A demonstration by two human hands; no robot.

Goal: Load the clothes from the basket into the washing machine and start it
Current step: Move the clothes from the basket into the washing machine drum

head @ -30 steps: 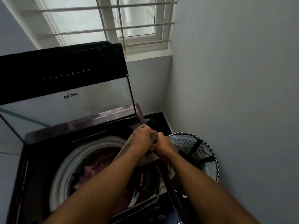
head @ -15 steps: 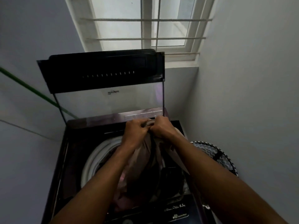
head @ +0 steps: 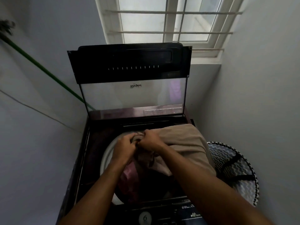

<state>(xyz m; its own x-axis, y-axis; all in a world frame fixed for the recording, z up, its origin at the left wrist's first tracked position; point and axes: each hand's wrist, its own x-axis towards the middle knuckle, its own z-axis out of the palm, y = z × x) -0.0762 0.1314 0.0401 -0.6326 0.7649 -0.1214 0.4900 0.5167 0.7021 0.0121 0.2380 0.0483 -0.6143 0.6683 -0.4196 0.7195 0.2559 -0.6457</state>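
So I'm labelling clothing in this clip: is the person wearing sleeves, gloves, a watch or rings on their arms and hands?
Nothing worn shows. Both forearms are bare for as far as they are in view, with no sleeve edge in the frame. The left hand and right hand have no gloves, and no watch, band or ring is visible, though the light is dim.

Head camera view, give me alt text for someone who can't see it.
Both hands, left hand and right hand, grip a bunched beige towel over the open drum of a top-loading washing machine, its lid raised. Pink clothes lie inside; a zigzag-patterned basket stands to the right.
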